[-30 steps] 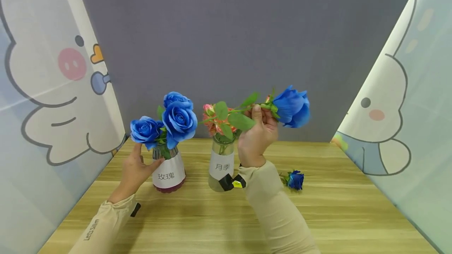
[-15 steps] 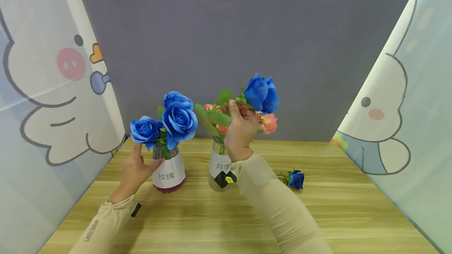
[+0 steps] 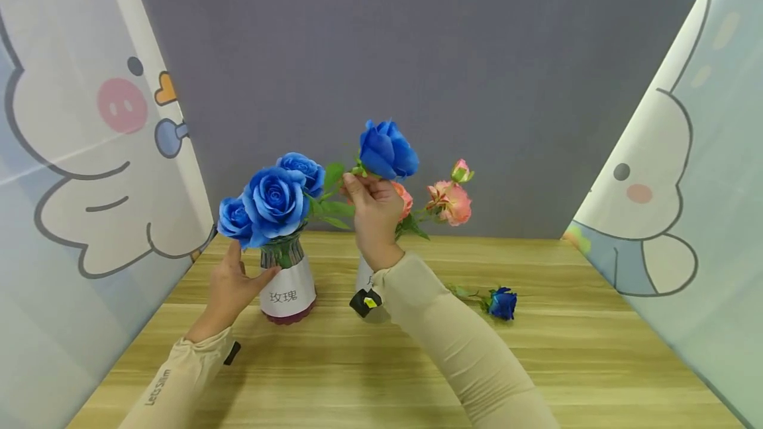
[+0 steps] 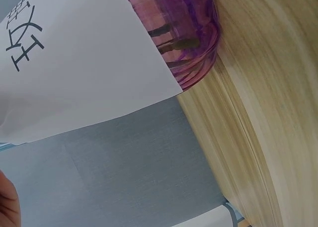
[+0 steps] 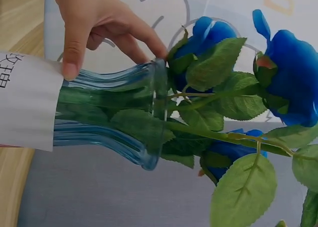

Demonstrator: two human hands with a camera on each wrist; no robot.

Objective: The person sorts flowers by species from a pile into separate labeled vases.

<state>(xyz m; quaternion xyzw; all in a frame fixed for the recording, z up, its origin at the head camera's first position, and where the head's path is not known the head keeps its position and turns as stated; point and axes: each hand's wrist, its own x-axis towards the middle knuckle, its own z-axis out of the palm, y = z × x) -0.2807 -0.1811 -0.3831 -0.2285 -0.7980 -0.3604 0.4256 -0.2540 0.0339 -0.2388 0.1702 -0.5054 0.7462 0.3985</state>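
My left hand (image 3: 229, 293) holds the side of a ribbed glass vase (image 3: 280, 258), thumb by its white label and fingers near the rim. Several blue roses (image 3: 274, 196) stand in it. My right hand (image 3: 377, 217) pinches the stem of another blue rose (image 3: 387, 149) just below the bloom. In the right wrist view, a leafy stem (image 5: 228, 136) reaches from the right into the vase's mouth. The left wrist view shows the vase's purple base (image 4: 198, 48) on the table and the paper label (image 4: 89, 63).
Behind my right forearm stands a second labelled vase (image 3: 362, 275), mostly hidden, with coral-pink flowers (image 3: 450, 202) leaning right. A small dark blue rose (image 3: 503, 303) lies on the wooden table (image 3: 334, 376). A grey panel (image 3: 417, 51) closes the back.
My right hand has carried the rose leftward, from above the second vase toward the first, and its bloom now points more upward. The left hand stays at the vase; the roses there have shifted.
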